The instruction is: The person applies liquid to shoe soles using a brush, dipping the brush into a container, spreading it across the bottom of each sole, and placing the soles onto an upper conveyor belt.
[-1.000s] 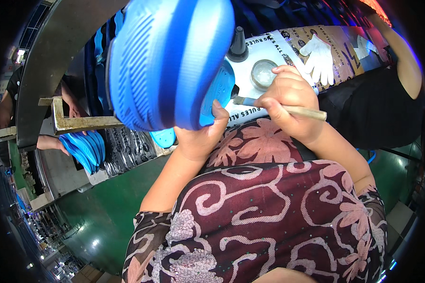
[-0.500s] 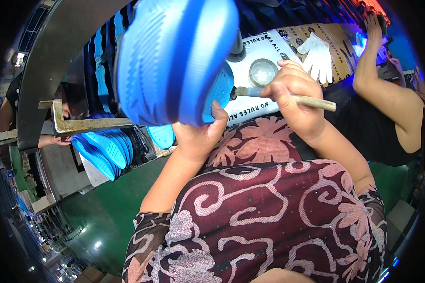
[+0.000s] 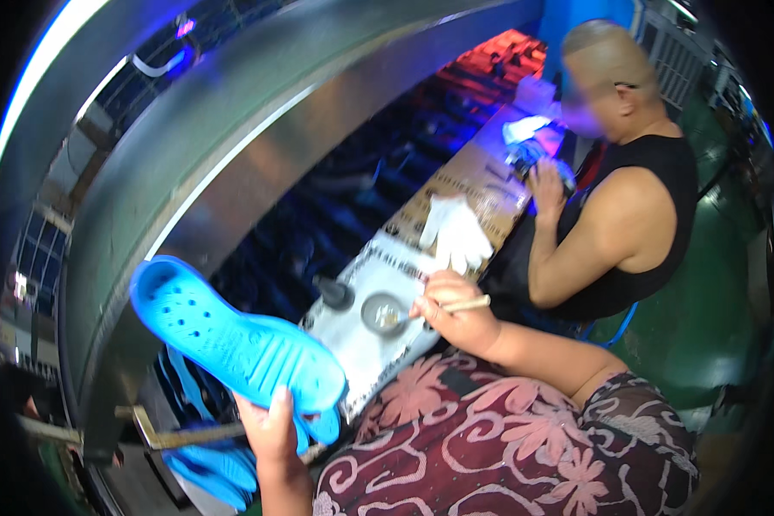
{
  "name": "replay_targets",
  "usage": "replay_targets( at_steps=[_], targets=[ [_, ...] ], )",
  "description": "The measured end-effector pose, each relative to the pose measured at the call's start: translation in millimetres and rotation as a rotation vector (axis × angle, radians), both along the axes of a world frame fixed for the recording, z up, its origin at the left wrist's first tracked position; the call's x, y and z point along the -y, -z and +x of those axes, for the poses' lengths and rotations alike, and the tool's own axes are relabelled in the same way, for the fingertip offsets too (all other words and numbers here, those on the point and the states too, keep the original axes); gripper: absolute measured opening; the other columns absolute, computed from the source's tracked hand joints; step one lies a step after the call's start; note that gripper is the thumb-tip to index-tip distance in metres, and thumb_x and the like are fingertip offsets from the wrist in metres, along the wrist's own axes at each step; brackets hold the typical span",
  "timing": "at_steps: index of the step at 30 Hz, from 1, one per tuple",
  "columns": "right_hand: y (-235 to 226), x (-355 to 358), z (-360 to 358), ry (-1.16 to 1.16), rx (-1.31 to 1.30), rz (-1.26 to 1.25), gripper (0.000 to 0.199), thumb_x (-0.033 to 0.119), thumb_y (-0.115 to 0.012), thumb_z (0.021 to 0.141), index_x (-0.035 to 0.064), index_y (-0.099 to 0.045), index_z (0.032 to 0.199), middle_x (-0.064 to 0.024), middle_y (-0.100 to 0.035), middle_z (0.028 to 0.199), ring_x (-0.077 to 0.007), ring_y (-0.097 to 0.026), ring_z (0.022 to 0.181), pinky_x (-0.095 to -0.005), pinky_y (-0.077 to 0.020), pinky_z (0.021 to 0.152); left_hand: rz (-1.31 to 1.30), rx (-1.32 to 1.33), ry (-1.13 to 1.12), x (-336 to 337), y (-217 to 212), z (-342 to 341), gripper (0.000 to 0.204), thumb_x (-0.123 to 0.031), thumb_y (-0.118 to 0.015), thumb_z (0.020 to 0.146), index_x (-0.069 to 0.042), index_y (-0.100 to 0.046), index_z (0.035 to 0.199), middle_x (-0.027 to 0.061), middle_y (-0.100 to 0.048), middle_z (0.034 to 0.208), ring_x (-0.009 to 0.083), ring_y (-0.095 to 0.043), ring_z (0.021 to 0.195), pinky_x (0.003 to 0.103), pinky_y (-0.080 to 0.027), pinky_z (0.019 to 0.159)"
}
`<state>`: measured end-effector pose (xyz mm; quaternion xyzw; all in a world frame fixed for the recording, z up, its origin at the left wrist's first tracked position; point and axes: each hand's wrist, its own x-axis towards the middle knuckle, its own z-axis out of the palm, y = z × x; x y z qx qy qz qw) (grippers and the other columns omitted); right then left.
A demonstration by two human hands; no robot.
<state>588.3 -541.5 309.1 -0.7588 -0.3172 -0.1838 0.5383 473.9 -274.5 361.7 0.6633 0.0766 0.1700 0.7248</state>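
My left hand [image 3: 269, 428] grips a bright blue shoe sole [image 3: 271, 353] near its heel end, with the thumb over the edge. The sole is tilted, its hole-dotted toe end pointing up and left and its ridged face toward me. In my right hand [image 3: 456, 316] is a paintbrush [image 3: 468, 304] with a pale handle, held in closed fingers. Its bristle end dips into a small round dish [image 3: 369, 303] that holds whitish matter. The dish stands on a white printed sheet [image 3: 353, 365]. Close by it is a dark bottle [image 3: 335, 293] with a narrow top.
A white glove [image 3: 454, 234] lies on brown cardboard [image 3: 490, 163] past the dish. At right a person in a black top [image 3: 632, 181] handles a dark item. Several blue soles [image 3: 211, 464] lie at lower left by a metal bracket [image 3: 189, 437]. A large machine housing [image 3: 198, 163] arches overhead.
My left hand has lowered the sole to the left and turned its ridged face up. The brush has moved from the sole to the dish. My view has swung toward the person at right.
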Motion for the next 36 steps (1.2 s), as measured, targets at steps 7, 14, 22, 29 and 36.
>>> replay_targets(
  at_steps=[7, 14, 22, 29, 36],
  targets=[
    [1.2, 58.8, -22.3, 0.189, -0.250, 0.002, 0.019, 0.013, -0.060, 0.085, 0.0032, -0.066, 0.070, -0.0107, -0.061, 0.064, -0.0275, -0.058, 0.064, -0.0362, -0.0452, 0.062, -0.260, -0.292, 0.741, 59.3, -93.5, 63.5, 0.074, -0.016, -0.070, 0.069, 0.010, -0.033, 0.128, 0.0175, -0.060, 0.095, 0.0181, -0.060, 0.049, 0.025, -0.048, 0.036],
    [2.6, 94.4, -13.2, 0.224, -0.357, 0.102, 0.024, 0.015, -0.056, 0.089, -0.0003, -0.064, 0.071, -0.0117, -0.061, 0.065, -0.0247, -0.059, 0.062, -0.0350, -0.0454, 0.059, -0.614, -0.114, 0.629, 212.6, -194.7, 344.3, 0.043, -0.013, -0.060, 0.089, 0.005, -0.039, 0.123, 0.0184, -0.060, 0.097, 0.0230, -0.064, 0.081, 0.028, -0.057, 0.065],
    [14.8, 104.6, -6.2, 0.194, -0.490, 0.220, 0.027, 0.017, -0.054, 0.091, -0.0006, -0.065, 0.074, -0.0088, -0.060, 0.065, -0.0173, -0.057, 0.061, -0.0304, -0.0451, 0.058, -0.625, 0.065, 0.620, 242.5, -165.2, 290.1, 0.030, -0.019, -0.055, 0.090, 0.003, -0.050, 0.110, 0.0208, -0.062, 0.097, 0.0320, -0.064, 0.087, 0.040, -0.055, 0.080],
    [40.1, 69.2, -1.4, 0.038, -0.677, 0.334, 0.027, 0.018, -0.054, 0.093, 0.0009, -0.066, 0.076, -0.0025, -0.056, 0.062, -0.0084, -0.051, 0.060, -0.0253, -0.0407, 0.055, 0.168, -0.362, 0.259, 0.8, 17.0, 121.0, 0.025, -0.022, -0.063, 0.085, -0.001, -0.054, 0.096, 0.0085, -0.059, 0.078, 0.0167, -0.059, 0.068, 0.028, -0.051, 0.063],
    [36.8, 27.3, -2.9, -0.006, -0.776, 0.279, 0.030, 0.022, -0.050, 0.095, 0.0005, -0.065, 0.078, -0.0033, -0.062, 0.071, -0.0093, -0.054, 0.065, -0.0233, -0.0444, 0.062, 1.243, -0.702, 0.025, -98.5, 128.0, -48.2, 0.047, -0.021, -0.066, 0.074, -0.001, -0.053, 0.114, 0.0187, -0.062, 0.096, 0.0329, -0.062, 0.084, 0.041, -0.050, 0.073]
  ],
)
